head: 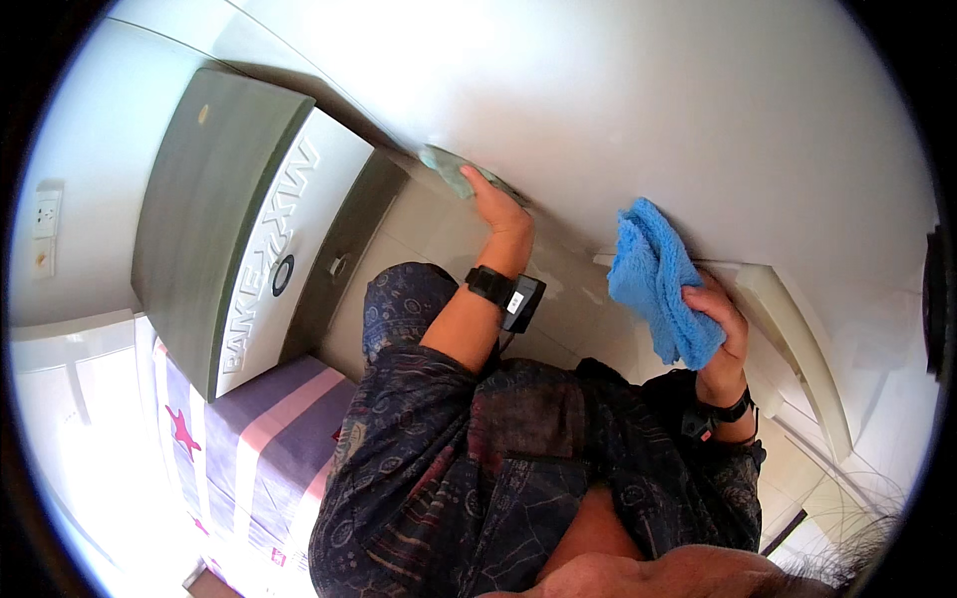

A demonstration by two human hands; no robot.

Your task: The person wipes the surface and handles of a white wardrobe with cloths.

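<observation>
My left hand is at the upper middle, holding a pale green cloth against the lower part of a white wall. The cloth lies partly under and beyond my fingers. On the right, my right hand grips a folded blue terry cloth, which stands up from my thumb and fingers near the wall. Most of the right fingers are hidden behind the blue cloth. Both wrists carry black straps with small devices.
A dark wood nightstand with a white, lettered drawer front stands at the left. Below it is a bed with a purple and pink striped cover. A curved cream-coloured frame piece rises at the right. A wall socket is at the far left.
</observation>
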